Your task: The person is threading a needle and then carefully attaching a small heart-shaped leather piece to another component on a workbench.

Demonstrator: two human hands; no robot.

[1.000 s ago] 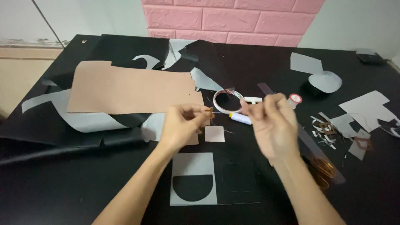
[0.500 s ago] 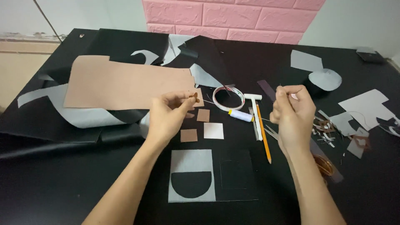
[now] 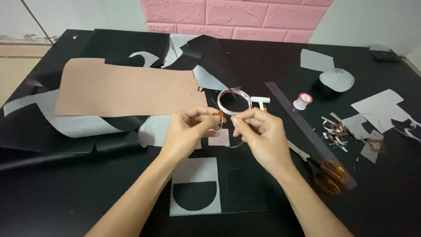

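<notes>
My left hand (image 3: 186, 131) pinches a small brown leather piece (image 3: 219, 116) between thumb and fingers, held just above the black table. My right hand (image 3: 262, 135) is close beside it, fingertips pinched on a thin pale thread (image 3: 237, 144) that loops down under the hand. A small grey square (image 3: 219, 137) lies right below both hands. Nearer me lies a grey card (image 3: 195, 167) with a black half-circle (image 3: 194, 195) on it. A roll of tape (image 3: 234, 100) sits just beyond my fingers.
A large tan sheet (image 3: 127, 91) and grey and black offcuts cover the left. A dark ruler (image 3: 302, 127), orange-handled scissors (image 3: 328, 172), a thread spool (image 3: 302, 101) and scraps (image 3: 346, 129) lie right. A pink brick wall (image 3: 232, 17) stands behind.
My hands, held apart half a second ago, have come together at the middle. The right hand moved left to meet the left hand's brown piece.
</notes>
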